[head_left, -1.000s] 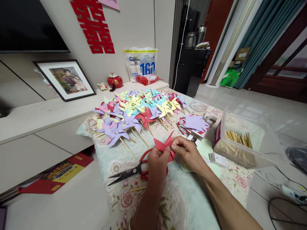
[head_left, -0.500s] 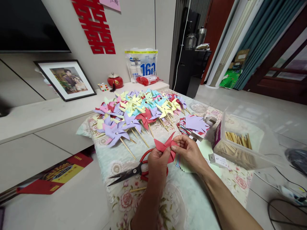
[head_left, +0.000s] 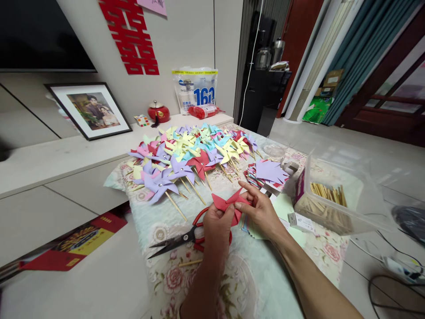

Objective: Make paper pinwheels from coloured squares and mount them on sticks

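Both my hands hold a red paper pinwheel [head_left: 223,203] above the floral cloth. My left hand [head_left: 216,227] pinches its lower left side. On the right side, my right hand [head_left: 262,208] grips it with fingers bent over a folded tip near the centre. Red-handled black scissors [head_left: 186,237] lie on the cloth just under my left hand. A single wooden stick [head_left: 190,262] lies near the front edge.
Several finished pastel pinwheels on sticks [head_left: 186,155] cover the far side of the cloth. Cut paper squares [head_left: 269,172] are stacked to the right. A clear plastic box of wooden sticks [head_left: 327,197] stands further right. A framed photo [head_left: 89,110] leans on the left shelf.
My right fingers have shifted along the red pinwheel, folding a tip toward its centre. The left hand stays almost still.
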Demonstrator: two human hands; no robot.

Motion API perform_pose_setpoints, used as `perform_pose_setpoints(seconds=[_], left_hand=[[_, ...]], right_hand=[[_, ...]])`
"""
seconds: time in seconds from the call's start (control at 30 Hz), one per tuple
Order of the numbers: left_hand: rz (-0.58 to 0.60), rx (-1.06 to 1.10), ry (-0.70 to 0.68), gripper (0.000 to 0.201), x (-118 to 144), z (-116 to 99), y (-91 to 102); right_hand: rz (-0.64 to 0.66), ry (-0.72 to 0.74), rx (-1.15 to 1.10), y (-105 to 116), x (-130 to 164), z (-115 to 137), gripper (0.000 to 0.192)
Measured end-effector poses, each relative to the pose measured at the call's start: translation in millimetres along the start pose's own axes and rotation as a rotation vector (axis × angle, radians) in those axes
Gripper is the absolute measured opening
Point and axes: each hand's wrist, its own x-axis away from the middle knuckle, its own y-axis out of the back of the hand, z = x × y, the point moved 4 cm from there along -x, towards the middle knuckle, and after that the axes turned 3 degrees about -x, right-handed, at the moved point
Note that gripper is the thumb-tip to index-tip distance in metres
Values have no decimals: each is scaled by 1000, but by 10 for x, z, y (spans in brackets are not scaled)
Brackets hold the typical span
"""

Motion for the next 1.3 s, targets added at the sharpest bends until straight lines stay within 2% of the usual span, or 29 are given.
perform_pose_setpoints(seconds=[0.57, 0.87, 1.03, 1.3], left_hand=[[26, -18, 1, 22, -58, 91, 29], [-34, -68, -9, 19, -12, 6, 15], [-5, -23, 0, 28, -11, -10, -4], [28, 75, 34, 30, -35, 70, -11]], right_hand=[[-17, -24, -39, -8, 5, -55, 65], [-41, -35, -40, -1, -1, -73, 59], [-27, -44, -64, -30, 4, -52, 54], [-19, -33, -47, -39, 17, -17, 45]])
